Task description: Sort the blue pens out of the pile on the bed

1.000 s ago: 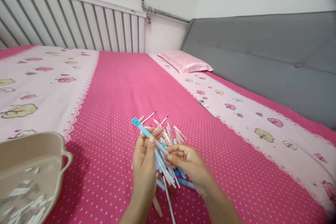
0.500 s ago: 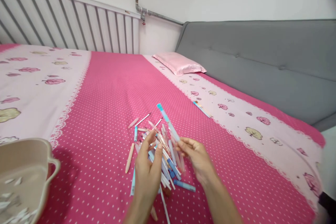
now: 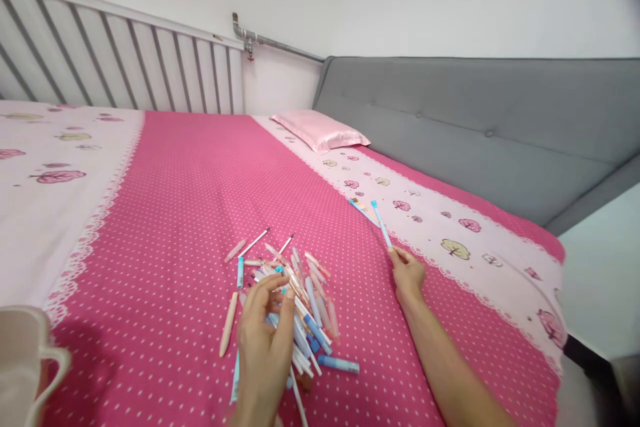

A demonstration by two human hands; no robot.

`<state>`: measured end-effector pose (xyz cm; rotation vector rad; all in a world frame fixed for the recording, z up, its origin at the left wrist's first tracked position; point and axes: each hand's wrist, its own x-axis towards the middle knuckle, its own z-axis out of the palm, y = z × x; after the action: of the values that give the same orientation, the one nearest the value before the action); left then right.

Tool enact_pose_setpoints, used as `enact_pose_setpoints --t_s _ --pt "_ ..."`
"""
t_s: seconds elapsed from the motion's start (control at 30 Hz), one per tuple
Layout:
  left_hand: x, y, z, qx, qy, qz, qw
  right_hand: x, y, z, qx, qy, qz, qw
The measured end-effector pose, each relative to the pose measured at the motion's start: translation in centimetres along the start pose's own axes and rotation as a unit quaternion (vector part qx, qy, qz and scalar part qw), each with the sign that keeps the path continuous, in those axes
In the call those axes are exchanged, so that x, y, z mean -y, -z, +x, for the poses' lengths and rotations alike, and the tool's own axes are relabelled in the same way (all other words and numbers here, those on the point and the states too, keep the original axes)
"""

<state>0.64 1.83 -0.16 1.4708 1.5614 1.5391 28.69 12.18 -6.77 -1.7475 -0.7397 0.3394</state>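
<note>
A light blue pen with a brighter blue end [image 3: 381, 221] is pinched by its lower end in my right hand [image 3: 409, 273], over the right side of the bed. Its tip points away from me, close beside a small group of pens [image 3: 364, 211] lying at the lace border. My left hand [image 3: 267, 320] hovers over a loose pile of pens and pen parts [image 3: 313, 300], its fingers curved and the thumb apart from them. Part of the pile is hidden behind that hand. A blue pen cap [image 3: 339, 364] lies at the pile's near right edge.
The pink dotted bedspread [image 3: 200, 200] lies under everything. A beige basin with a handle [image 3: 23, 347] stands at the lower left. Farther back are a pink pillow [image 3: 320, 130], a grey headboard [image 3: 450, 107], a white radiator [image 3: 125, 60] and a pipe with a valve [image 3: 249, 43].
My right hand has carried the pen away from the pile, rightward to the small group of pens. My left hand stays over the pile. The view has shifted right.
</note>
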Motion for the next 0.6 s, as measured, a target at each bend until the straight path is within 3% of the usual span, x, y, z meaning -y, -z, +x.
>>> enact_pose_setpoints --t_s 0.4,0.6 --pt "0.8 -0.3 0.0 0.022 -0.037 0.024 0.999 0.4 -2.7 2.6 -0.021 0.036 -0.179 0.983" --pt "0.7 -0.3 -0.1 0.026 -0.039 0.037 0.998 0.9 -4.0 3.0 -0.018 0.094 -0.226 0.969"
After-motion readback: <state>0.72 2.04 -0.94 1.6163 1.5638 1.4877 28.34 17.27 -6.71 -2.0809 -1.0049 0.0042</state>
